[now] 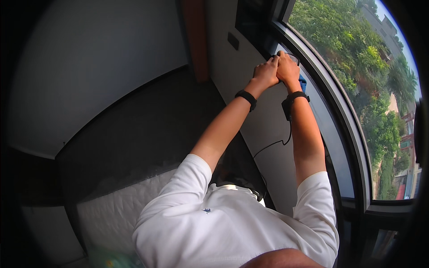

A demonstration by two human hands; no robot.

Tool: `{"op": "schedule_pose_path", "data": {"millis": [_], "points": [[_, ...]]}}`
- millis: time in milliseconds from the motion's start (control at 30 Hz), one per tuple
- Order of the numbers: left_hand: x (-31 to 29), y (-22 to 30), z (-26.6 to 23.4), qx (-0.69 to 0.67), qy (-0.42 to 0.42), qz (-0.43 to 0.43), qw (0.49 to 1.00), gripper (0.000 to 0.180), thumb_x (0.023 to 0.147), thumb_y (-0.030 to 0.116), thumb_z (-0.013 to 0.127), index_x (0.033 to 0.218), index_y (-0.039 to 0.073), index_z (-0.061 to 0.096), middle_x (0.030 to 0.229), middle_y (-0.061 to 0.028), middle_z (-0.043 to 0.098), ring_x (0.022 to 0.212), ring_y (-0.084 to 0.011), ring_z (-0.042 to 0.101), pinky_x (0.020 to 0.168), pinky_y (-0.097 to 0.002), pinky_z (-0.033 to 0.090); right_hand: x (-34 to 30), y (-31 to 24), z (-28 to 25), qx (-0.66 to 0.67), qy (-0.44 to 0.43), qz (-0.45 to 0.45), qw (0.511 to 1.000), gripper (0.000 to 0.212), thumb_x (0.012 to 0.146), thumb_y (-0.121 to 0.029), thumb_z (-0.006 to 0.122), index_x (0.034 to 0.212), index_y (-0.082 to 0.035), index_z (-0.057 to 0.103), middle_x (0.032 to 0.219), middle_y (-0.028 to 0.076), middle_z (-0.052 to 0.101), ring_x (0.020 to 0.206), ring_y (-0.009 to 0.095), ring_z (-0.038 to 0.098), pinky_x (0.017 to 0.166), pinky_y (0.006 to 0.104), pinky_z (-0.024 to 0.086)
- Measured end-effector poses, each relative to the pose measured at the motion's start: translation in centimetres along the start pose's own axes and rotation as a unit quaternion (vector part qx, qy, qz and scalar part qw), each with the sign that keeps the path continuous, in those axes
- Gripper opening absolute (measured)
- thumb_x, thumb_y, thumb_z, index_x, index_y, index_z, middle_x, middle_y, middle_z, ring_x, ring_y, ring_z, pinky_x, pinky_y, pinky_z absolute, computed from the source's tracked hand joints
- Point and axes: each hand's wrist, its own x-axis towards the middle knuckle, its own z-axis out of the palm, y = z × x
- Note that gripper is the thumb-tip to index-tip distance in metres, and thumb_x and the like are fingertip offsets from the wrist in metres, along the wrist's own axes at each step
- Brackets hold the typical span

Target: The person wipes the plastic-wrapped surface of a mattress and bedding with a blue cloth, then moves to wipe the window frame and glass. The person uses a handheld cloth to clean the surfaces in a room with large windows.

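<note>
Both my arms reach out to the sill below the window, where my hands meet. My left hand (267, 73) is closed, its fingers curled against my right hand (288, 69). Closed too, the right hand has its thumb side touching the left. Something dark shows in part between and behind them, mostly hidden, so its kind cannot be made out. A thin dark curved piece (292, 56) sticks out past the right knuckles. Beside the right wrist, a bit of blue material (303, 83) lies by the window frame; whether it is held cannot be told.
Black bands circle both wrists; a thin black cable (282, 142) hangs below the right one along the pale wall. The dark-framed window (333, 78) curves along the right, trees outside. A dark wall plate (233, 41) sits left of the hands. A pale quilted mattress (120, 205) lies lower left.
</note>
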Motion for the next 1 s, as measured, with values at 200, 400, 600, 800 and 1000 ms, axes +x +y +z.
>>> {"op": "schedule_pose_path", "data": {"millis": [200, 400, 600, 800, 1000], "points": [[0.9, -3.8, -0.3, -0.088, 0.064, -0.008, 0.994, 0.067, 0.080, 0.021, 0.071, 0.137, 0.013, 0.037, 0.129, -0.0202, 0.053, 0.106, -0.0446, 0.060, 0.087, -0.0528, 0.053, 4.0, -1.9, 1.5, -0.025, 0.016, -0.072, 0.997, 0.047, 0.085, -0.035, 0.060, 0.127, -0.014, 0.056, 0.122, 0.013, 0.064, 0.105, 0.041, 0.064, 0.086, 0.0481, 0.053], [4.2, -8.2, -3.3, -0.058, 0.068, -0.036, 0.995, 0.066, 0.084, 0.020, 0.067, 0.140, 0.012, 0.033, 0.129, -0.0262, 0.051, 0.102, -0.0466, 0.062, 0.086, -0.0524, 0.053, 10.1, -4.1, 2.8, 0.030, -0.052, -0.157, 0.986, 0.053, 0.073, -0.016, 0.065, 0.124, -0.015, 0.055, 0.125, 0.010, 0.063, 0.115, 0.033, 0.060, 0.091, 0.0444, 0.052], [8.3, -12.0, -2.8, -0.072, 0.073, -0.046, 0.994, 0.066, 0.084, 0.019, 0.068, 0.138, 0.007, 0.032, 0.125, -0.0292, 0.054, 0.103, -0.0468, 0.063, 0.085, -0.0527, 0.053, 15.0, -5.3, 4.9, 0.044, -0.081, -0.137, 0.986, 0.054, 0.072, -0.016, 0.065, 0.125, -0.015, 0.051, 0.121, 0.014, 0.065, 0.112, 0.038, 0.061, 0.087, 0.0459, 0.052], [10.5, -18.4, -2.4, -0.190, 0.049, -0.134, 0.971, 0.057, 0.086, 0.023, 0.067, 0.131, 0.003, 0.039, 0.106, -0.0282, 0.066, 0.096, -0.0477, 0.064, 0.082, -0.0554, 0.052, 18.8, -7.4, 6.8, 0.064, -0.040, -0.130, 0.989, 0.062, 0.067, -0.021, 0.069, 0.123, -0.013, 0.044, 0.108, 0.020, 0.068, 0.098, 0.044, 0.066, 0.080, 0.0493, 0.054], [12.3, -21.1, -2.4, -0.180, 0.099, -0.120, 0.971, 0.044, 0.086, 0.021, 0.061, 0.123, 0.003, 0.046, 0.096, -0.0282, 0.067, 0.092, -0.0492, 0.064, 0.079, -0.0554, 0.051, 20.8, -7.3, 8.7, 0.047, -0.019, -0.124, 0.991, 0.059, 0.068, -0.023, 0.070, 0.121, -0.012, 0.046, 0.100, 0.020, 0.070, 0.093, 0.042, 0.068, 0.076, 0.0489, 0.055]]}}
